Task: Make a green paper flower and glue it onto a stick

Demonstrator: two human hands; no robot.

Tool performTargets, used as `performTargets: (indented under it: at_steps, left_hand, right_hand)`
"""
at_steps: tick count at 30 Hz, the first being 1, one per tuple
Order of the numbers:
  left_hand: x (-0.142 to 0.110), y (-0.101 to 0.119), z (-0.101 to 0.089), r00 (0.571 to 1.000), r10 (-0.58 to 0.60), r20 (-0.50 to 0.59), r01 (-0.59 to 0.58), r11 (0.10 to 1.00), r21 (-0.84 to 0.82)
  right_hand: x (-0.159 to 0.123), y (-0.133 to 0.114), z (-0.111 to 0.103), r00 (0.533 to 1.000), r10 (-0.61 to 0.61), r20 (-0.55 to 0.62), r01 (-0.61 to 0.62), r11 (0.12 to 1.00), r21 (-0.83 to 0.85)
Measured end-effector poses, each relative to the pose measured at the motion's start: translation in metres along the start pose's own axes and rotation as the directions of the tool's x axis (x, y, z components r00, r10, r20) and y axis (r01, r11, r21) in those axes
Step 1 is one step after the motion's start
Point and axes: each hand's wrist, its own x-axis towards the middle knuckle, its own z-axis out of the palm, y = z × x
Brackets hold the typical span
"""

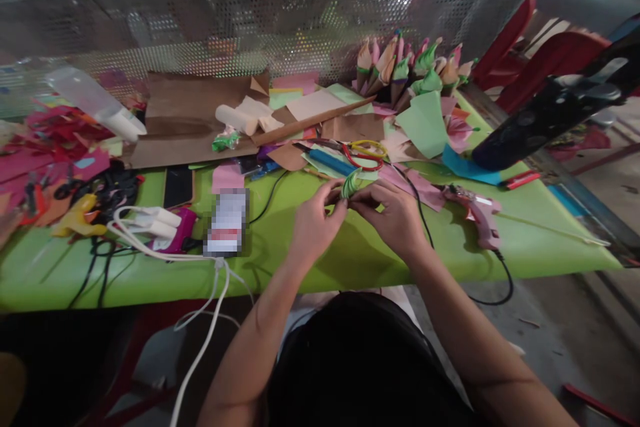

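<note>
Left hand (316,217): thumb and fingertips closed narrow on the green swirl (351,185), holding it from its left side.
Right hand (393,213): fingers curled and drawn close together, tips right at the swirl's lower end; from where I stand I can't quite tell whether they pinch it or only press against it.
Green swirl: up between the two hands, over the green table (280,247), its ridged top poking above the fingertips.
Scissors (373,163): red-handled, lying just beyond the hands, a yellow-handled pair (369,149) beside them.
Cutter (330,161): blue, near the scissors, among loose paper.
Glue gun (477,213): pink, on its side, off to the right of the right hand.
Phone (227,221): screen up, left of the left hand, white cable running from it.
Cones (400,70): bunched at the back, topped with similar swirls.
</note>
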Motion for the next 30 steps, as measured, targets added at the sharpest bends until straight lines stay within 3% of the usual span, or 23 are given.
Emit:
performTargets:
  at_steps: [21,30]
  left_hand:
    - [0.0008,-0.0051,-0.002,0.997,-0.033,0.065,0.043,0.988,-0.151]
    - [0.0032,-0.001,-0.0047,0.996,-0.032,0.08,0.04,0.994,-0.098]
  right_hand:
    - [-0.0021,0.0059,0.0007,0.998,-0.064,-0.008,0.064,0.998,-0.004]
    - [-0.0028,0.0065,0.0029,0.996,-0.091,-0.02,0.091,0.995,-0.027]
